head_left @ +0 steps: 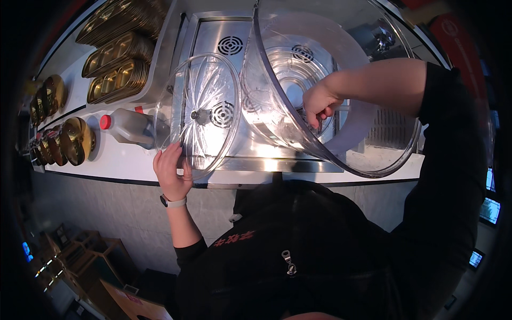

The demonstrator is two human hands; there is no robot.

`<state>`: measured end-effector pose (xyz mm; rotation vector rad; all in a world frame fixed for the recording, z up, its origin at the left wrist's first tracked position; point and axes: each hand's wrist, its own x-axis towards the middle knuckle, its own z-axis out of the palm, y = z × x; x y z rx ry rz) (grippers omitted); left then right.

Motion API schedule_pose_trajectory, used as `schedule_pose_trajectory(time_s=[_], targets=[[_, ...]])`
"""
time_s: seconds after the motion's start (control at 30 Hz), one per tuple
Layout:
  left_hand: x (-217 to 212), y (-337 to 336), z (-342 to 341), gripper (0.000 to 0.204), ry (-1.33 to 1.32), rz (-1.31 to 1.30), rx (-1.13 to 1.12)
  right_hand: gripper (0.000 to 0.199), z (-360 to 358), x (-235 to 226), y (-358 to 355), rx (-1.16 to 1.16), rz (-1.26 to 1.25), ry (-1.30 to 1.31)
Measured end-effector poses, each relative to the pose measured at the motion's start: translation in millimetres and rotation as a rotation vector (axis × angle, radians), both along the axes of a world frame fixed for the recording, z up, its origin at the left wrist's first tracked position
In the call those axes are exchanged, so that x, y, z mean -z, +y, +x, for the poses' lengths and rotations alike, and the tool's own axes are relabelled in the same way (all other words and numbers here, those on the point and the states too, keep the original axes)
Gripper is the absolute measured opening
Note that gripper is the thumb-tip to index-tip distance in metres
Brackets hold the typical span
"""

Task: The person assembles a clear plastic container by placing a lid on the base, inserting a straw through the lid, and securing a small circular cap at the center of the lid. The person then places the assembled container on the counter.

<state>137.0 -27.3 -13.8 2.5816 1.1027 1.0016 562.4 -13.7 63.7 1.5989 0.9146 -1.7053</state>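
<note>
My left hand (173,172) grips the near edge of a clear round lid (234,128) with a small knob at its middle. The lid is tilted over a steel panel. My right hand (320,105) reaches inside a large clear plastic tub (266,114) with a thick rim. Its fingers are curled close to a round metal part (277,66) at the tub's middle. Whatever those fingers hold, if anything, is hidden. A short pale rod (342,108) shows beside that hand's wrist.
A steel panel (213,40) with round slotted vents lies under the lid. To the left are a jug with a red cap (121,124), stacked gold trays (118,82) and gold round dishes (77,140). The white counter's front edge (133,176) runs before me.
</note>
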Motion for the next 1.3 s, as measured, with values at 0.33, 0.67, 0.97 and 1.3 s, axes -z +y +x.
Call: schedule_pose_trajectory(time_s=[0.33,0.67,0.97,1.3], targets=[[1,-11,-34,0.063,0.126,-0.062,-0.038,0.027,22,-216,-49,0.01,0.899,0.142],[-50,-33,-9,0.083,-0.135,0.021,-0.053,0.032,49,-174,-247,0.224,0.981,0.46],[-162,-76,155,0.055,-0.149,0.47,0.325,0.029,-5,18,-226,0.214,1.229,-0.322],[-216,-57,250,0.053,-0.032,0.666,0.416,0.053,13,29,-247,0.423,1.366,-0.206]])
